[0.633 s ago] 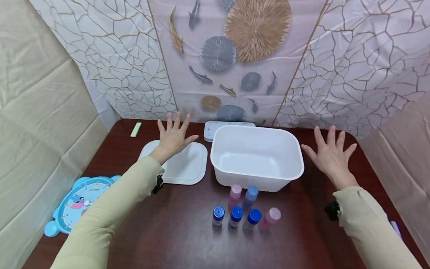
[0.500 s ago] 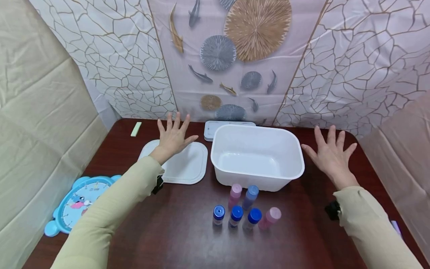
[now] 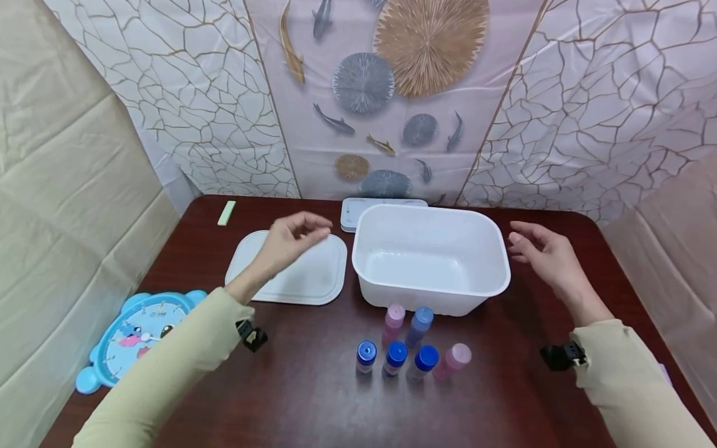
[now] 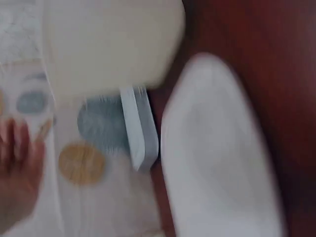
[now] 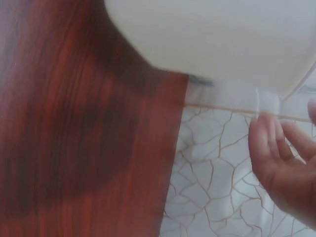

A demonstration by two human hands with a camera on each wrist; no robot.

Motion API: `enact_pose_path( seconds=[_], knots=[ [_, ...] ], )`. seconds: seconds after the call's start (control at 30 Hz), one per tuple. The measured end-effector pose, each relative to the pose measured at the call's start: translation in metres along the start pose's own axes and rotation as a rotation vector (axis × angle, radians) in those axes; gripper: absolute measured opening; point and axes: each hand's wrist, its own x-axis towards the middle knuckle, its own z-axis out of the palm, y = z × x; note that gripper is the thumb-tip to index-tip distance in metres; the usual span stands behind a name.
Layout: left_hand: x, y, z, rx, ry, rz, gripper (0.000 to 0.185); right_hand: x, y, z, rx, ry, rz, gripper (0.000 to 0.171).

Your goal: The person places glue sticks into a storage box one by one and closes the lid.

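My left hand [image 3: 291, 242] hovers above a flat white lid [image 3: 305, 274], its fingers loosely bent and holding nothing. Off the right end of a deep white plastic bin [image 3: 431, 302], my right hand [image 3: 551, 258] hangs in the air with relaxed, bent fingers and nothing in them. In the right wrist view the bin's pale wall [image 5: 207, 39] is close to the fingers, apparently apart from them. In front of the bin stand several small capped bottles: ones with dark blue caps [image 3: 396, 353], pink ones [image 3: 456, 358] and a lighter blue one [image 3: 421, 322].
Behind the bin lies a flat white case [image 3: 358, 211], partly hidden. A light green stick-like piece [image 3: 226, 213] is at the back left. A blue animal-shaped clock [image 3: 140, 339] lies at the left, partly under the left sleeve. Patterned cloth walls [image 3: 224, 112] enclose the dark table.
Both hands, earlier spread wide with straight fingers, have turned inward and their fingers have bent loosely. The bottles, bin and lid stay where they were; the view has shifted slightly.
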Motion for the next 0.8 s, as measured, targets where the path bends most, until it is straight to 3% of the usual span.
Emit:
enact_pose_path(
  seconds=[0.07,0.13,0.2,0.3,0.5,0.8],
  knots=[
    [-0.014,0.006,0.009,-0.213,-0.147,-0.032,0.023,-0.002,-0.001,0.002,0.162,-0.064,0.030,0.050],
    [-0.028,0.007,0.019,-0.359,-0.317,-0.055,0.027,-0.004,-0.002,0.004,0.286,-0.108,0.042,0.048],
    [-0.041,0.006,0.029,-0.448,-0.457,-0.060,0.036,-0.005,-0.001,0.005,0.369,-0.130,0.046,0.044],
    [-0.056,0.002,0.043,-0.552,-0.600,-0.097,0.052,-0.005,0.000,0.008,0.477,-0.132,0.048,0.038],
    [-0.072,-0.005,0.059,-0.622,-0.739,-0.158,0.059,-0.006,0.003,0.012,0.608,-0.125,0.062,0.031],
    [-0.078,-0.008,0.073,-0.624,-0.804,-0.176,0.047,-0.007,0.003,0.014,0.646,-0.108,0.082,0.032]
  ],
)
